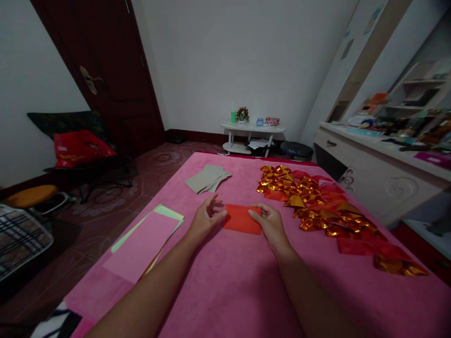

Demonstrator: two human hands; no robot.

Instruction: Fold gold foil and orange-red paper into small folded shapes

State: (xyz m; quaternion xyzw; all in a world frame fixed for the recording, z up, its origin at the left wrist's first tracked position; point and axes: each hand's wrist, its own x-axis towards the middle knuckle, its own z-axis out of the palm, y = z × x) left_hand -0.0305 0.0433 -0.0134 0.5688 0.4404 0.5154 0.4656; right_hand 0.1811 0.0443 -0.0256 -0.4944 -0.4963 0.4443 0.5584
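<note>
Worktop [225,281]: wide, under a pink cloth; carries everything below except the last three lines.
Foil pieces [317,206]: a long band of folded gold and red shapes down the right side, overlapping, just beside the right hand.
Coloured sheets [144,241]: flat stack at the left edge, pink on top, pale green and yellow showing beneath.
Grey cards [207,178]: small fanned stack at the far side, beyond the left hand.
Red paper [241,218]: plain red, folded to a flat rectangle, no print; lies mid-worktop between the two hands.
Left hand [206,219]: fingers loosely curled, tips at the paper's left edge; a pinch cannot be told.
Right hand [269,223]: thumb on top of the paper's right edge, clamped on it.
Red bag [79,148]: on a dark chair at left; yellow print, too small to read.
Door [105,70]: dark brown, shut, metal handle.
Side table [252,127]: white, against the far wall, small items on top; labels unreadable.
</note>
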